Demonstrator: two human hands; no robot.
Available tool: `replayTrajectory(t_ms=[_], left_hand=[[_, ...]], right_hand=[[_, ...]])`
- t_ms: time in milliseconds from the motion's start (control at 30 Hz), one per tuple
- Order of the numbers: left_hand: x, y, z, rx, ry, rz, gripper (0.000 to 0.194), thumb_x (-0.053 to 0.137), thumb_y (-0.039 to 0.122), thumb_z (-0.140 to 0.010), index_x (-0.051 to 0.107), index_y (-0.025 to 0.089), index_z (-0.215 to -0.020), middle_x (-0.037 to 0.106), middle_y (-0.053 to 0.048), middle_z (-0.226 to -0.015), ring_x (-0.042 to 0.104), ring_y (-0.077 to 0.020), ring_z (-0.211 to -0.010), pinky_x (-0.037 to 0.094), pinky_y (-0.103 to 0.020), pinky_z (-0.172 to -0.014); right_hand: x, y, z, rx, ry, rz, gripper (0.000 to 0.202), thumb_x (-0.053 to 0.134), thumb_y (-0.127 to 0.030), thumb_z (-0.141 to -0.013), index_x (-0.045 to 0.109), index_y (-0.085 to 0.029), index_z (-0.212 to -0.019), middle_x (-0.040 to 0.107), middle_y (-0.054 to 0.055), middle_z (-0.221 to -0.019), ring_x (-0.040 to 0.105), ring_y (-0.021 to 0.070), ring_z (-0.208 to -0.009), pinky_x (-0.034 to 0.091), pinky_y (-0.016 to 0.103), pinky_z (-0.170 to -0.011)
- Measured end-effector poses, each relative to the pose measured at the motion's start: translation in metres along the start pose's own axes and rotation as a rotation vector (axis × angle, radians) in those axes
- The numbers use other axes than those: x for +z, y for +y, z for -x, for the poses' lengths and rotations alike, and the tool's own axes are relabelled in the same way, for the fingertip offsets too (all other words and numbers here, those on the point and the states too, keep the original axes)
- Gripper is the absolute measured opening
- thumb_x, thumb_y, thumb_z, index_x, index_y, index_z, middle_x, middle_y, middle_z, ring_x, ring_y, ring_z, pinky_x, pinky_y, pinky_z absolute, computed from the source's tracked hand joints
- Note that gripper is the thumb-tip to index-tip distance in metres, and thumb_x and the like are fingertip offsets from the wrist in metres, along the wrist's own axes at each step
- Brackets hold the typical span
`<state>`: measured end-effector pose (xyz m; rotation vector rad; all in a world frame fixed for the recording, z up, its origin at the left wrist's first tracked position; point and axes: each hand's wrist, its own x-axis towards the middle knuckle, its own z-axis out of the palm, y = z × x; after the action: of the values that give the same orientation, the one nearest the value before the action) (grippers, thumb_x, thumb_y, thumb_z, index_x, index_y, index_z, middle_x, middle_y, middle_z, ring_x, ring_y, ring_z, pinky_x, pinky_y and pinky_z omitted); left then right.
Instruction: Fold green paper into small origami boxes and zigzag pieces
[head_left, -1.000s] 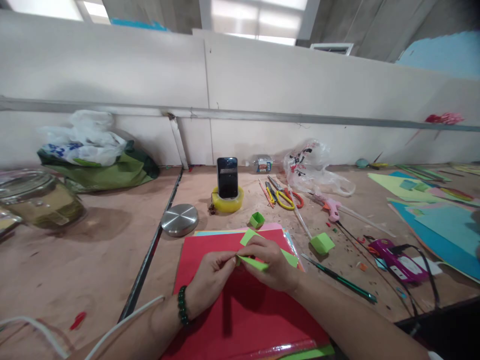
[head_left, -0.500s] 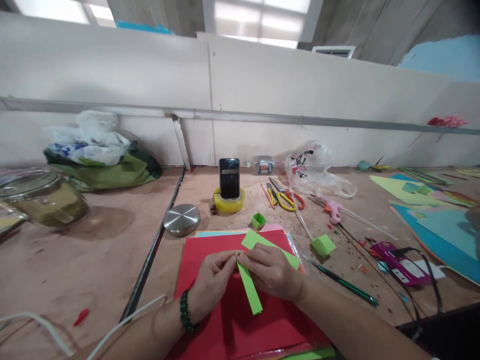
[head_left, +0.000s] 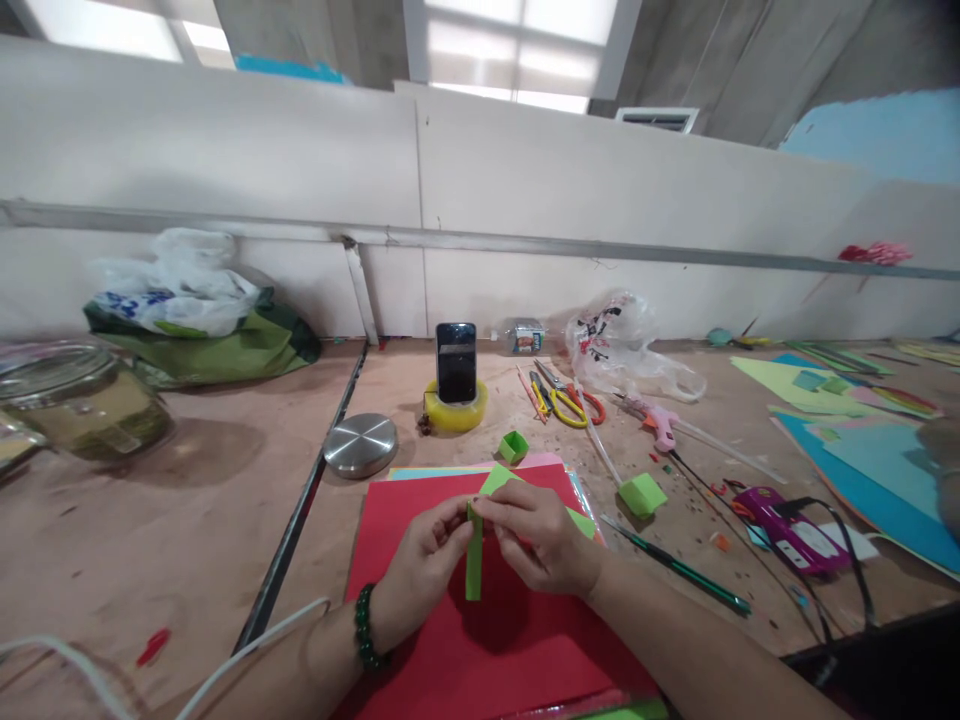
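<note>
A narrow folded strip of green paper (head_left: 473, 565) hangs down between my hands over a stack topped with red paper (head_left: 420, 655). My left hand (head_left: 427, 555) pinches its upper end from the left, a green bead bracelet on the wrist. The fingertips of my right hand (head_left: 540, 535) close on the same end from the right. Partly hidden behind my right hand lies another green paper piece (head_left: 499, 478). Beyond the stack sits a small open green paper box (head_left: 514, 447); to the right is a green paper shape (head_left: 642, 495) with a pale stick beside it.
A phone (head_left: 456, 362) stands in a yellow tape roll (head_left: 456, 412), near a round metal lid (head_left: 361, 445). To the right lie scissors (head_left: 568, 405), a pink glue gun (head_left: 660, 425), a green cutter knife (head_left: 690, 572) and a purple device (head_left: 791, 530). A glass jar (head_left: 82, 405) stands left.
The green strip has turned from slanting to nearly upright and shows a narrower side. My right hand's fingers have shifted, the lower ones spreading away from the strip.
</note>
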<state>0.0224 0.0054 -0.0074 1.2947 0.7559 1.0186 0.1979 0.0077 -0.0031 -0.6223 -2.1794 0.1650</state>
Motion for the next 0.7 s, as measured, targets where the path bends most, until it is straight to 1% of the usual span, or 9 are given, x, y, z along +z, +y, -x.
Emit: replayTrajectory(t_ms=[67, 133, 200, 267, 333, 433, 533, 600, 700], left_hand=[[-0.001, -0.002, -0.001, 0.004, 0.005, -0.022, 0.036, 0.068, 0.048, -0.076, 0.073, 0.017, -0.094, 0.071, -0.007, -0.084, 0.062, -0.0221, -0.080, 0.049, -0.032, -0.082], [-0.002, -0.004, 0.000, -0.004, 0.041, -0.073, 0.041, 0.068, 0.046, -0.076, 0.071, 0.017, -0.104, 0.069, -0.005, -0.078, 0.061, -0.0197, -0.072, 0.049, -0.030, -0.075], [-0.003, -0.005, 0.003, -0.011, 0.074, -0.150, 0.050, 0.069, 0.043, -0.075, 0.065, 0.017, -0.118, 0.066, -0.002, -0.070, 0.056, -0.0162, -0.062, 0.047, -0.026, -0.065], [-0.004, -0.005, 0.006, -0.005, 0.078, -0.233, 0.056, 0.067, 0.040, -0.077, 0.058, 0.017, -0.127, 0.062, 0.001, -0.064, 0.052, -0.0146, -0.057, 0.044, -0.025, -0.060], [-0.003, -0.005, 0.008, 0.017, 0.056, -0.289, 0.055, 0.063, 0.039, -0.080, 0.055, 0.017, -0.130, 0.057, 0.003, -0.059, 0.050, -0.0144, -0.057, 0.043, -0.024, -0.060], [-0.001, -0.005, 0.009, 0.041, 0.016, -0.335, 0.054, 0.057, 0.038, -0.084, 0.052, 0.016, -0.133, 0.049, 0.005, -0.055, 0.042, -0.0131, -0.052, 0.038, -0.023, -0.056], [-0.001, -0.006, 0.008, 0.043, -0.022, -0.365, 0.060, 0.051, 0.040, -0.088, 0.043, 0.013, -0.140, 0.044, 0.006, -0.055, 0.034, -0.0118, -0.049, 0.032, -0.022, -0.051], [-0.001, -0.008, 0.008, 0.039, -0.041, -0.382, 0.063, 0.049, 0.041, -0.088, 0.038, 0.012, -0.143, 0.043, 0.007, -0.054, 0.035, -0.0116, -0.049, 0.032, -0.022, -0.051], [-0.003, -0.009, 0.008, 0.015, -0.046, -0.348, 0.069, 0.053, 0.043, -0.086, 0.033, 0.014, -0.145, 0.052, 0.005, -0.059, 0.044, -0.0129, -0.056, 0.038, -0.024, -0.058]], right_hand=[[0.003, 0.002, 0.001, 0.152, 0.032, -0.123, 0.023, 0.044, -0.017, -0.091, 0.062, -0.016, -0.106, 0.064, 0.007, -0.081, 0.058, 0.0150, -0.070, 0.049, 0.027, -0.063], [0.007, 0.004, 0.001, 0.331, 0.057, -0.213, 0.017, 0.052, -0.026, -0.091, 0.064, -0.017, -0.099, 0.064, 0.004, -0.078, 0.057, 0.0137, -0.067, 0.048, 0.025, -0.062], [0.011, 0.005, 0.001, 0.494, 0.053, -0.296, 0.018, 0.060, -0.035, -0.087, 0.064, -0.018, -0.091, 0.062, 0.002, -0.075, 0.055, 0.0131, -0.065, 0.045, 0.024, -0.059], [0.013, 0.005, 0.000, 0.593, 0.037, -0.365, 0.024, 0.062, -0.042, -0.084, 0.063, -0.018, -0.079, 0.061, 0.000, -0.071, 0.053, 0.0127, -0.064, 0.043, 0.023, -0.058], [0.013, 0.003, -0.001, 0.617, 0.020, -0.394, 0.030, 0.060, -0.044, -0.086, 0.060, -0.018, -0.070, 0.058, 0.000, -0.067, 0.050, 0.0124, -0.063, 0.040, 0.024, -0.059], [0.010, 0.002, -0.003, 0.597, -0.007, -0.410, 0.034, 0.056, -0.043, -0.088, 0.057, -0.018, -0.065, 0.052, -0.001, -0.064, 0.046, 0.0120, -0.062, 0.037, 0.025, -0.059], [0.008, 0.002, -0.003, 0.670, -0.054, -0.518, 0.039, 0.055, -0.048, -0.087, 0.054, -0.018, -0.063, 0.048, -0.003, -0.061, 0.043, 0.0112, -0.059, 0.036, 0.025, -0.057], [0.009, 0.003, -0.003, 0.744, -0.087, -0.613, 0.039, 0.058, -0.052, -0.084, 0.054, -0.018, -0.065, 0.049, -0.003, -0.061, 0.044, 0.0109, -0.058, 0.036, 0.024, -0.056], [0.011, 0.003, -0.004, 0.813, -0.082, -0.700, 0.039, 0.067, -0.053, -0.077, 0.056, -0.017, -0.066, 0.052, -0.003, -0.062, 0.047, 0.0107, -0.059, 0.039, 0.024, -0.056]])
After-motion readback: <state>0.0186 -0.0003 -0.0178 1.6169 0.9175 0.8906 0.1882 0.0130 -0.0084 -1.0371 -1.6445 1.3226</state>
